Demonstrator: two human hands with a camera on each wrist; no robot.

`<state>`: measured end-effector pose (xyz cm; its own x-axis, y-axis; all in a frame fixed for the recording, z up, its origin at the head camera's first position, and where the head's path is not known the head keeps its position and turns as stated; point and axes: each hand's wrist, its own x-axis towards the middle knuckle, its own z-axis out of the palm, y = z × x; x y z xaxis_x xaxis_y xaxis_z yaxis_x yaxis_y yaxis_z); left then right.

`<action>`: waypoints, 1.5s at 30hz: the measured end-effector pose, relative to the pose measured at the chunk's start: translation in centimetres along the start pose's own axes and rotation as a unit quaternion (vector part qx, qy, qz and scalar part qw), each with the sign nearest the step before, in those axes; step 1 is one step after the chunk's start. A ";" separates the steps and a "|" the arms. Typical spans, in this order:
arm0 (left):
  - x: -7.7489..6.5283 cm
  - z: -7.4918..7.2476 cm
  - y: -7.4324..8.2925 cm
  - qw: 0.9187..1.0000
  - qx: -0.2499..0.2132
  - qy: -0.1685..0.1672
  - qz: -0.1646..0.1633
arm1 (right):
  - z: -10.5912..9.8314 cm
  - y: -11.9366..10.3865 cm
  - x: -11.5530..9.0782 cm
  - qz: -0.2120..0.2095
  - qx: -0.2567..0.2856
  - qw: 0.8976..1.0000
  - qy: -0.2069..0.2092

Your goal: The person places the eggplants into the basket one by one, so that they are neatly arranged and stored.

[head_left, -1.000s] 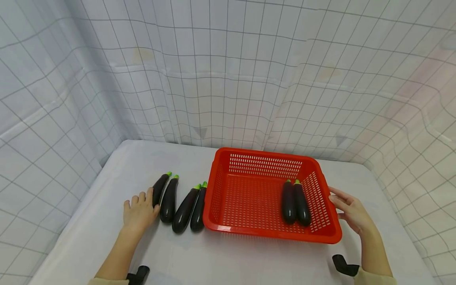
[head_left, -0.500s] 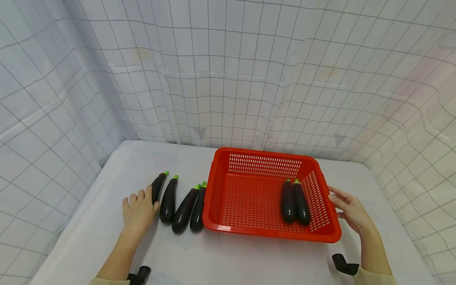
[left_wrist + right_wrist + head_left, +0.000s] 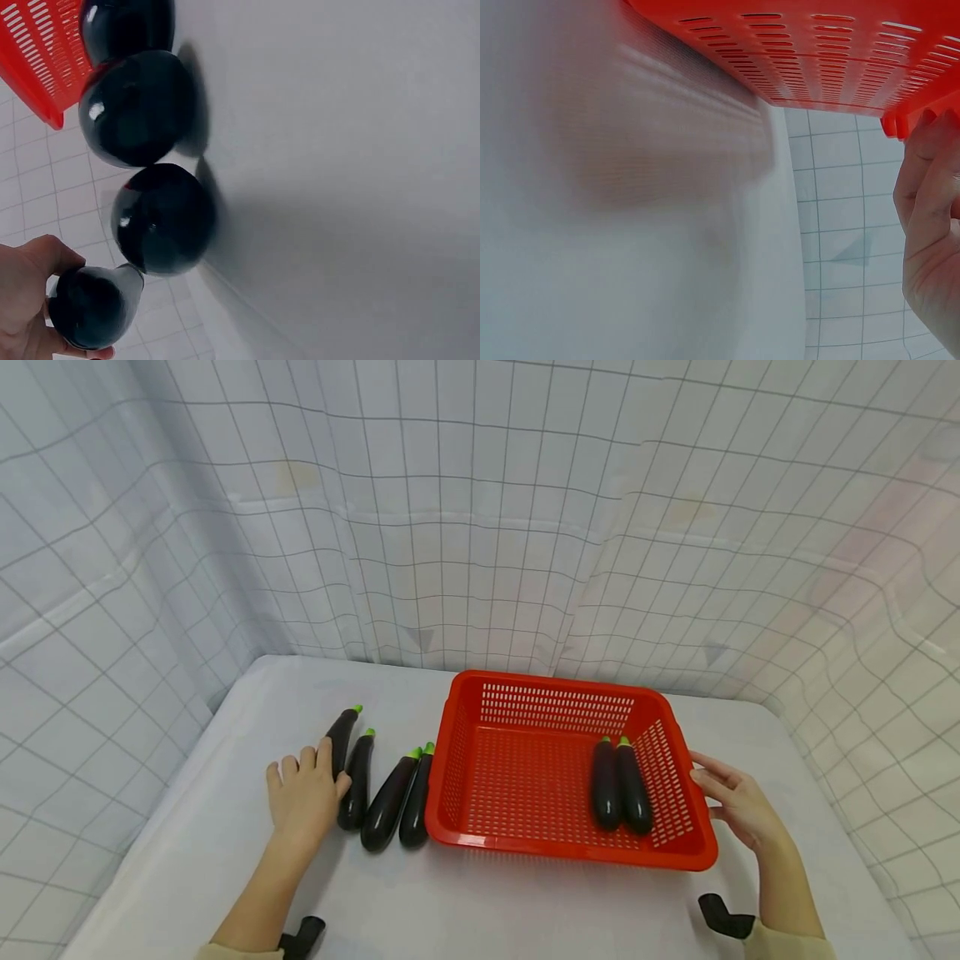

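Note:
My left hand [image 3: 303, 793] grips the leftmost eggplant [image 3: 340, 745], thumb on one side and fingers on the other. The left wrist view shows the rounded end of this held eggplant [image 3: 94, 309] in the grasp. Close to its right lies a second eggplant [image 3: 356, 781] on the table. Two more eggplants, one [image 3: 390, 802] leaning towards the other [image 3: 417, 802], lie beside the red basket [image 3: 525, 852]. My right hand [image 3: 738, 802] holds the basket's right rim; in the right wrist view its fingers [image 3: 926, 187] meet the red edge. Inside the basket, two eggplants [image 3: 606, 785] lie side by side at the right.
A white-covered table [image 3: 480, 910] carries everything. Behind and at both sides hang white curtains [image 3: 510, 527] with a grid pattern. Black wrist mounts [image 3: 726, 917] are strapped near both sleeves. The left part of the basket floor [image 3: 517, 777] is bare.
My left hand has moved slightly right and away from me, carrying the leftmost eggplant with it, close against the second one. My right hand and the basket have stayed nearly still.

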<state>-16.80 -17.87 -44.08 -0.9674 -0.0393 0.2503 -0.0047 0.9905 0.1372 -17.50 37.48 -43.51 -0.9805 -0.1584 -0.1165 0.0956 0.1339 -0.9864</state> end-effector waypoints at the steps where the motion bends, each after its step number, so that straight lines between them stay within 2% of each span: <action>1: 0.1 -0.2 0.2 1.000 0.000 0.006 0.001 | 0.0 0.0 0.0 -0.001 0.000 1.000 -0.002; 7: 0.6 -1.3 1.9 1.000 0.002 0.027 0.005 | 0.1 0.0 0.0 -0.004 -0.002 1.000 -0.002; 17: 1.5 -2.7 5.3 0.997 0.001 0.063 0.034 | 0.0 0.0 0.0 0.002 -0.001 1.000 0.001; 28: 2.3 -3.7 9.6 0.996 -0.005 0.067 0.063 | 0.1 0.0 0.0 -0.008 0.010 1.000 -0.008; 37: 2.5 -3.5 13.4 0.994 0.019 0.061 0.094 | 0.1 0.0 0.1 0.000 -0.009 1.000 0.004; 45: 2.3 -2.3 16.8 0.992 0.016 0.046 0.115 | 0.0 0.1 0.1 0.001 -0.012 1.000 0.007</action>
<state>-18.53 -1.66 -39.00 -0.9168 0.1781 0.3574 0.2040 0.9783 0.0359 -17.55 37.53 -43.61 -0.9825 -0.1448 -0.1169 0.0938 0.1575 -0.9831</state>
